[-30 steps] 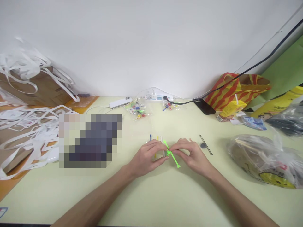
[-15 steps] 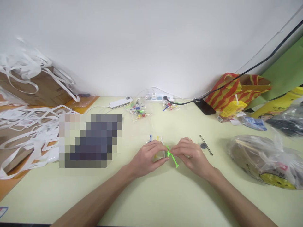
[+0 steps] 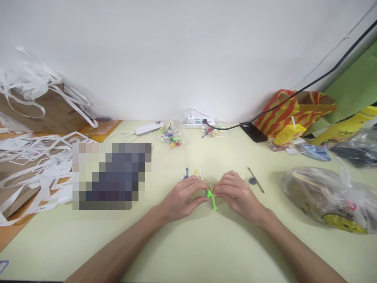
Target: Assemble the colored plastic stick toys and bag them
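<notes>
A small bright green plastic piece [image 3: 214, 202], with a thin rod and a branched end, is held between my two hands above the table. My left hand [image 3: 188, 197] pinches its branched end from the left with thumb and forefinger. From the right, the fingertips of my right hand [image 3: 235, 191] close on the same piece. Just beyond my left hand lie a blue arrow-tipped piece [image 3: 186, 173], a yellow piece [image 3: 195, 172] and a white piece [image 3: 200, 174], partly hidden by the fingers. Right of my right hand rest a thin black rod [image 3: 255, 179] and a dark round disc [image 3: 252, 181].
Clear bags of small coloured parts [image 3: 173, 140] lie near a power strip [image 3: 194, 122] by the wall. White straps and a blurred-out dark object [image 3: 114, 177] are at left. A knotted plastic bag [image 3: 326, 200], a juice carton [image 3: 287, 137] and a black phone [image 3: 253, 132] sit at right.
The green piece has turned between my fingers, so its rod now points more steeply toward me. Both hands stay in nearly the same place.
</notes>
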Demonstrator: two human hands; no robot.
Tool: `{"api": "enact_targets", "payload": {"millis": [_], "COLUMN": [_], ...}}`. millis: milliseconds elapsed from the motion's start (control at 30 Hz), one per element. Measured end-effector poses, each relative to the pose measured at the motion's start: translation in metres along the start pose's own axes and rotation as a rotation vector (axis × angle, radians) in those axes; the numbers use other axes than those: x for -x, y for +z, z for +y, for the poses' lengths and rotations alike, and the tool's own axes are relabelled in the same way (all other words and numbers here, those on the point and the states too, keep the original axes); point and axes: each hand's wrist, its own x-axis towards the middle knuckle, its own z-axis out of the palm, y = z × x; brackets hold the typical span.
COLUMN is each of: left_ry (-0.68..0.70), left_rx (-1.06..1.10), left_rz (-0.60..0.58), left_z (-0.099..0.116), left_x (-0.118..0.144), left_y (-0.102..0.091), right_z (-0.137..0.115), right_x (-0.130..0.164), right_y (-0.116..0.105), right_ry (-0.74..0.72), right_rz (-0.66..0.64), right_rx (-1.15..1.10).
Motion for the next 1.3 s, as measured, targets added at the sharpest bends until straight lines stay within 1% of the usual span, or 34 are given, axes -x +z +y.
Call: {"api": "enact_targets", "payload": {"millis": [233, 400, 733, 1000, 1100, 1233, 1300], "left_ry": [0.008, 0.051, 0.053, 0.111, 0.101, 0.097, 0.111], "left_rx": [0.001, -0.014, -0.002, -0.017, -0.032, -0.054, -0.083], "left_rz": [-0.009, -0.030, 0.005, 0.014, 0.052, 0.190, 0.234], "left_z": [-0.0003, 0.0017, 0.0025, 0.0037, 0.0041, 0.0042, 0.0032], "left_x": [0.0016, 0.0004, 0.0019, 0.0015, 0.0003, -0.0040, -0.0054], "left_y": [-0.0008, -0.0010, 0.0028, 0.0052, 0.0067, 0.0078, 0.0077], "right_z": [-0.0007, -0.0008, -0.0052, -0.0047, -0.0028, -0.0039, -0.0052], "right_x": [0.0015, 0.0023, 0.0032, 0.0038, 0.0036, 0.0012, 0.0001], "right_y": [0.0012, 0.0024, 0.0019, 0.0033, 0.0011, -0.0047, -0.0056], "right_ry": [-0.028, -0.068, -0.082, -0.106, -0.094, -0.051, -0.018], "right_rz": [0.023, 0.024, 0.022, 0.005, -0.002, 0.008, 0.004], "right_rx": [0.034, 0.078, 0.126, 0.162, 0.154, 0.155, 0.147]}}
